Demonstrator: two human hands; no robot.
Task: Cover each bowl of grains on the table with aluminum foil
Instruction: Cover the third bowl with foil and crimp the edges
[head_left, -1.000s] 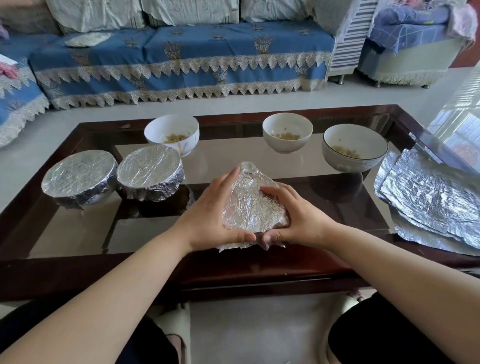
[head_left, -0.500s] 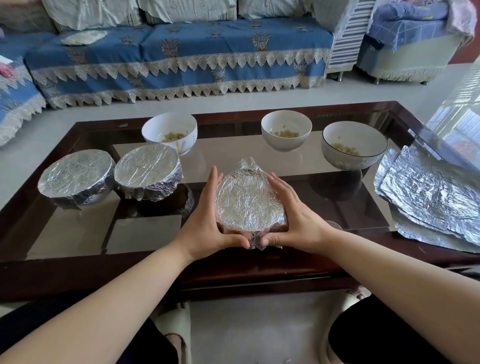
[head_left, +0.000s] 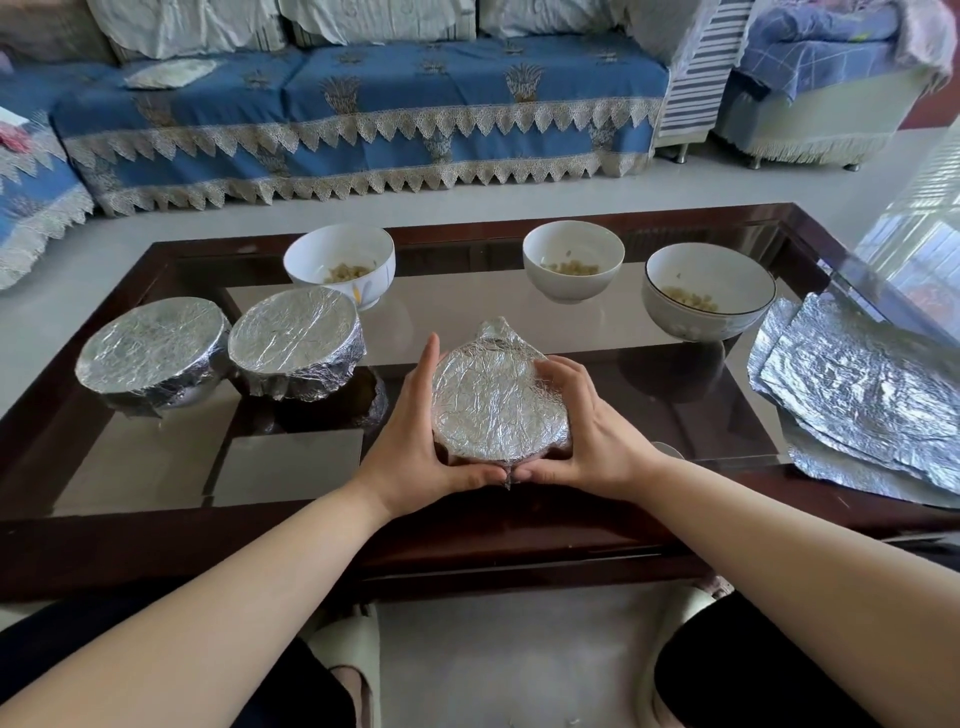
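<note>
Near the surface's (head_left: 519, 535) front edge, left hand (head_left: 415, 441) and right hand (head_left: 587, 431) grip the foil-wrapped bowl (head_left: 496, 405); hard squeezing could tear its foil.

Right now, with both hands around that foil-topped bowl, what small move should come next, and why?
Probably press down the foil tip sticking up at the far rim of the middle bowl; the left hand and right hand already hug its sides.
</note>
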